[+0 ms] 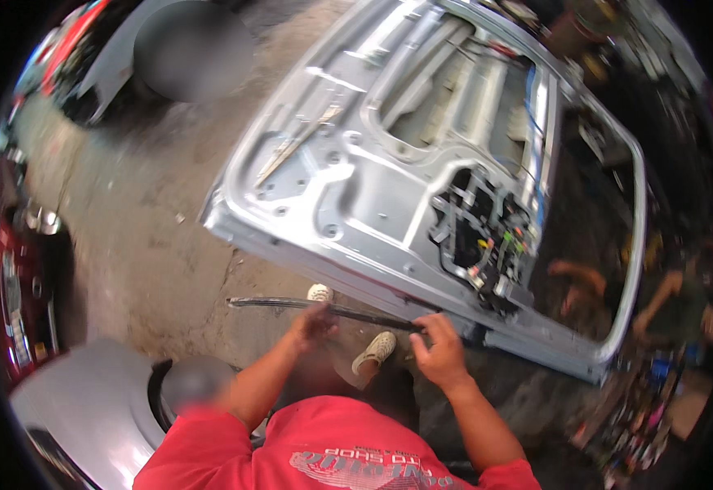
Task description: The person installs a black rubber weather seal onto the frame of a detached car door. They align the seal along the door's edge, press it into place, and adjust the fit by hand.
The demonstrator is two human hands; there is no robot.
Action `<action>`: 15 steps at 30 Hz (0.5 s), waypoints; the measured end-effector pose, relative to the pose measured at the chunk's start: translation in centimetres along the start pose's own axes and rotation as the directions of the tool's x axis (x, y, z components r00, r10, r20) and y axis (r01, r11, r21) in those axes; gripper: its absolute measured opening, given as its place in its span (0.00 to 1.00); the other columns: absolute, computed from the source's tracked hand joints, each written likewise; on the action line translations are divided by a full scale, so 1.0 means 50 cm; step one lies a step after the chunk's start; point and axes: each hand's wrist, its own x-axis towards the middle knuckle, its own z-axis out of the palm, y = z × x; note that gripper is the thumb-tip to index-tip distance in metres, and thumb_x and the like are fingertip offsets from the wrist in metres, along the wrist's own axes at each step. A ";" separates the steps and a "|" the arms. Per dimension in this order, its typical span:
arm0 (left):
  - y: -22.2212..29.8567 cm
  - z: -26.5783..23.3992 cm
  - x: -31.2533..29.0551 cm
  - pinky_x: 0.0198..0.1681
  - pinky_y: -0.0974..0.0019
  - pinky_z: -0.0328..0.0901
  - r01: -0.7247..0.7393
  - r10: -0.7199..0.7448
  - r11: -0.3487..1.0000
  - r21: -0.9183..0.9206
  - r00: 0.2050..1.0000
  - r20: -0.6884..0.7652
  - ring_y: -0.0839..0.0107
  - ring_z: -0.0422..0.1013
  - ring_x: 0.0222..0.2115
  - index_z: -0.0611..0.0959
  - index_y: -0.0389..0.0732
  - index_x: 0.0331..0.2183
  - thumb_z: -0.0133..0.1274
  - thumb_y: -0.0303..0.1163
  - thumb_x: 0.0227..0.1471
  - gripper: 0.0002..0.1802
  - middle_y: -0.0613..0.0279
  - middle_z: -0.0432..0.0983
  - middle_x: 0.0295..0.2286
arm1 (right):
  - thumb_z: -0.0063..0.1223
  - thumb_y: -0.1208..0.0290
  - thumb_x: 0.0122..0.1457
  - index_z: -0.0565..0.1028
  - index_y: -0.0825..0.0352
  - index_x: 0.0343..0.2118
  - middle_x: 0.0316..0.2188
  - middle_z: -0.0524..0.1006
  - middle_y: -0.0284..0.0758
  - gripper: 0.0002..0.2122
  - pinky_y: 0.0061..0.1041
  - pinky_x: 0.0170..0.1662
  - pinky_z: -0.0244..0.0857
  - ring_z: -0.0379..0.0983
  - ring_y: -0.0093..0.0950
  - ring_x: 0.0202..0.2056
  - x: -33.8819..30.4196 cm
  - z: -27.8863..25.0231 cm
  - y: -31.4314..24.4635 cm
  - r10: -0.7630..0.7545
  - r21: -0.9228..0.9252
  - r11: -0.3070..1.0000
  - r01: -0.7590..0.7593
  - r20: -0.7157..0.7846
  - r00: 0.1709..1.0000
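Note:
A long, dark, thin strip [364, 316], which looks like rubber door trim, stretches across in front of me. My left hand [315, 323] is closed around it near its middle, though motion blurs the fingers. Toward its right end, my right hand [440, 347] grips it between thumb and fingers. The strip's left end sticks out freely past my left hand. Just beyond lies a silver car door [356, 208], inner side up, its near edge close to my right hand. Black latch and wiring parts [487, 237] sit on the door's right portion.
A grey car panel [87, 408] stands at lower left, with a dark red car [13, 286] behind it. Another grey body part [115, 57] is at far left. Cluttered tools and parts [634, 408] lie at right, where another person's arm [662, 298] shows. Concrete floor [144, 212] stretches left of the door.

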 end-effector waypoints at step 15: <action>0.010 0.098 0.025 0.50 0.56 0.70 0.158 0.011 0.679 0.717 0.975 -0.224 0.62 0.74 0.48 0.79 0.43 0.51 0.55 0.57 0.61 0.29 0.60 0.78 0.42 | 0.56 0.65 0.57 0.80 0.64 0.39 0.37 0.83 0.46 0.11 0.47 0.45 0.72 0.80 0.48 0.42 -0.906 0.242 0.265 0.941 0.375 0.339 -0.862 -0.137 0.311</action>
